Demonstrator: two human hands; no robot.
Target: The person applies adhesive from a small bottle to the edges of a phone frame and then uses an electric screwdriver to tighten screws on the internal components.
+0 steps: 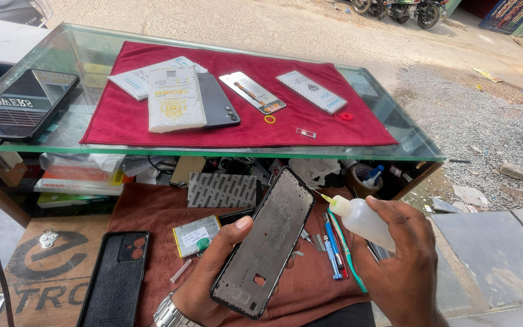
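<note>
Tilting from about 7 o'clock up to 1 o'clock, the phone frame (264, 242) is cradled in the left hand (210, 272), thumb pressed on its left edge and fingers wrapped closed behind it, so that the hollow inner face is presented upward for access. It is held low in the view, above the brown cloth (152, 212). The squeeze bottle (358, 219) is gripped fully closed in the right hand (404, 254), at 3 o'clock from the frame, its yellow nozzle (327, 198) aimed toward 10 o'clock, close to the frame's upper right edge; contact cannot be confirmed. Hand tools (334, 248) lie between the hands
</note>
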